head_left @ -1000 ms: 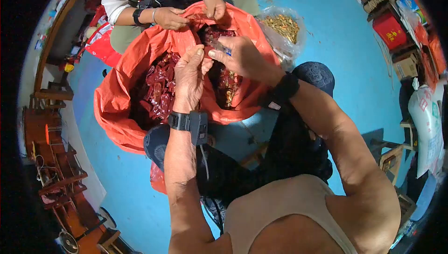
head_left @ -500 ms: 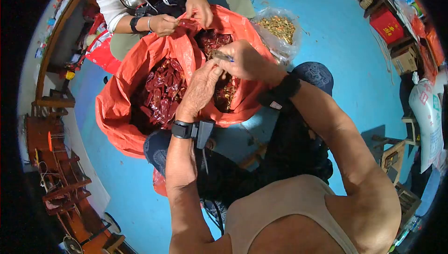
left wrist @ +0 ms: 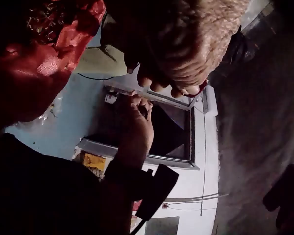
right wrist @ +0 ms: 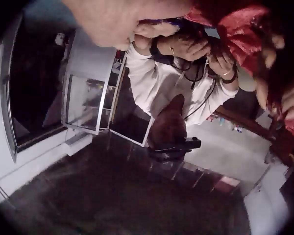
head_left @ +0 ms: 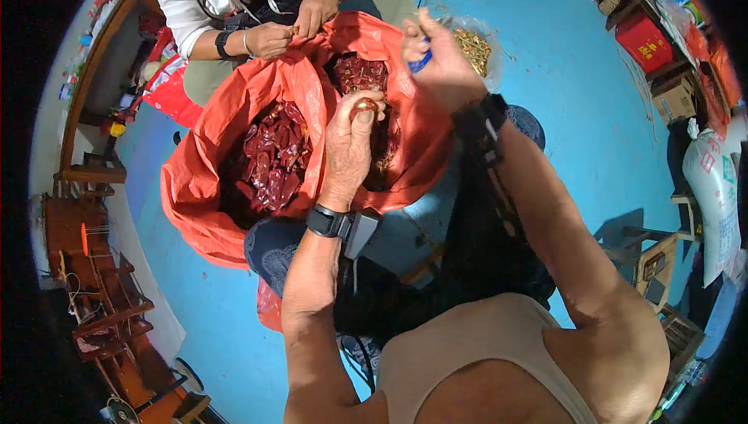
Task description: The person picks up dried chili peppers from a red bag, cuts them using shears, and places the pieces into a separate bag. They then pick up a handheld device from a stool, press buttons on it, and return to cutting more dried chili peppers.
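My left hand point(head_left: 347, 151) grips a shiny dried red chilli point(head_left: 363, 106) between thumb and fingers, over the divide between two openings of orange-red sacking. Whole dried chillies point(head_left: 273, 155) fill the left opening; chilli pieces point(head_left: 360, 73) lie in the right one. Up and to the right, apart from the left hand, my right hand point(head_left: 452, 69) holds blue-handled scissors point(head_left: 421, 59), their blades mostly hidden. In the left wrist view the left hand point(left wrist: 186, 44) looms at the top, with a red edge of chilli point(left wrist: 203, 88) past its fingertips.
Opposite, another person's two hands point(head_left: 273, 40) meet at the rim of the orange-red sacking point(head_left: 199, 213). Behind my right hand, a clear plastic bag of yellowish stems point(head_left: 474, 50) rests on the blue floor point(head_left: 545, 58). Wooden furniture point(head_left: 93, 268) lines the left; a white sack point(head_left: 713, 206) stands right.
My right hand has swung up and right with the scissors, away from the left hand. My left hand has shifted right. The chilli seen in the other person's hands is out of sight.
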`<state>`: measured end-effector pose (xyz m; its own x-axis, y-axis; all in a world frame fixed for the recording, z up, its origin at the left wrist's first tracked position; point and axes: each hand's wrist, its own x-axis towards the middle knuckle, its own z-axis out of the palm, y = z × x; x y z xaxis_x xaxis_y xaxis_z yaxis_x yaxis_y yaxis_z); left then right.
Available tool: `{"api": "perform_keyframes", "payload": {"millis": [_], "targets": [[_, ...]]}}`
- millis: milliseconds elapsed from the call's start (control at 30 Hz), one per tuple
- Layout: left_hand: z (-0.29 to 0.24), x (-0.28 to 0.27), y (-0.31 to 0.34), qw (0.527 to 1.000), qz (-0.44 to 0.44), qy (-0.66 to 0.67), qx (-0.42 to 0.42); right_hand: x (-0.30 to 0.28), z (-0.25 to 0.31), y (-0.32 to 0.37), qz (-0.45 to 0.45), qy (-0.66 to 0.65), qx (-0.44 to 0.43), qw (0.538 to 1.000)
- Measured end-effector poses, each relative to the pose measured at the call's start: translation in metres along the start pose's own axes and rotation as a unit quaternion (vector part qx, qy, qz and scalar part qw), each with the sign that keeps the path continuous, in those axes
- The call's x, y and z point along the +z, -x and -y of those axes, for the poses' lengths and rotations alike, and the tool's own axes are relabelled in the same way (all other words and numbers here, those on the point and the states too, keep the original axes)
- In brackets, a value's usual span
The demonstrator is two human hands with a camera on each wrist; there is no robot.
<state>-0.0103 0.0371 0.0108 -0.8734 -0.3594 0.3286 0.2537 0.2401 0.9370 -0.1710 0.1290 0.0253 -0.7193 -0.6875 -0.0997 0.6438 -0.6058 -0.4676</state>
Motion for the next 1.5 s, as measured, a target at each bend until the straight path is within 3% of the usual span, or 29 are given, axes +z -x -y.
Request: {"api": "perform_keyframes", "payload": {"millis": [33,100,133,167,200,233,267,300,367,433,467,533,967,1133,1267,1500], "targets": [[-0.003,-0.001,-0.001,0.999,-0.011,0.042,-0.013,0.001,0.005,-0.003,-0.032,-0.134,0.004,0.990],[-0.012,-0.005,-0.003,1.000,-0.018,0.023,0.006,-0.002,0.012,0.003,-0.018,-0.066,0.040,0.997],[-0.015,-0.008,-0.003,0.999,-0.025,0.005,0.024,0.002,0.012,0.015,0.064,0.156,0.031,0.985],[-0.016,-0.012,-0.004,0.999,-0.027,0.003,0.021,0.009,0.010,0.028,0.144,0.368,0.019,0.918],[-0.015,-0.017,-0.005,1.000,-0.026,-0.003,0.016,0.019,0.006,0.036,0.156,0.447,0.026,0.881],[-0.016,-0.022,-0.006,1.000,-0.024,-0.008,0.012,0.013,-0.004,0.034,0.156,0.446,0.028,0.881],[-0.018,-0.026,-0.007,1.000,-0.021,-0.016,0.014,0.005,-0.017,0.030,0.250,0.546,-0.112,0.792],[-0.020,-0.028,-0.008,1.000,-0.022,-0.016,0.013,-0.004,-0.024,0.028,0.332,0.620,-0.247,0.667],[-0.023,-0.033,-0.011,0.995,-0.046,-0.082,0.029,0.006,-0.021,0.048,0.276,0.510,-0.112,0.807],[-0.025,-0.040,-0.010,0.995,-0.034,-0.091,-0.001,0.019,-0.013,0.056,0.244,0.667,-0.159,0.685],[-0.022,-0.043,-0.010,0.997,-0.021,-0.074,-0.001,0.019,-0.014,0.056,0.245,0.666,-0.159,0.686],[-0.016,-0.044,-0.010,0.999,-0.015,-0.050,0.003,0.021,-0.016,0.056,0.257,0.642,-0.253,0.677],[-0.019,-0.041,-0.008,0.996,-0.013,-0.087,-0.006,0.024,-0.017,0.065,0.221,0.670,-0.235,0.669],[-0.010,-0.048,-0.008,0.994,-0.025,-0.108,0.023,0.023,-0.014,0.067,0.227,0.718,-0.262,0.603],[-0.017,-0.048,-0.009,0.995,-0.039,-0.090,-0.026,0.018,-0.020,0.064,0.213,0.688,-0.304,0.623],[-0.010,-0.048,-0.008,0.991,-0.032,-0.128,-0.003,0.017,-0.021,0.063,0.205,0.711,-0.335,0.584]]}}
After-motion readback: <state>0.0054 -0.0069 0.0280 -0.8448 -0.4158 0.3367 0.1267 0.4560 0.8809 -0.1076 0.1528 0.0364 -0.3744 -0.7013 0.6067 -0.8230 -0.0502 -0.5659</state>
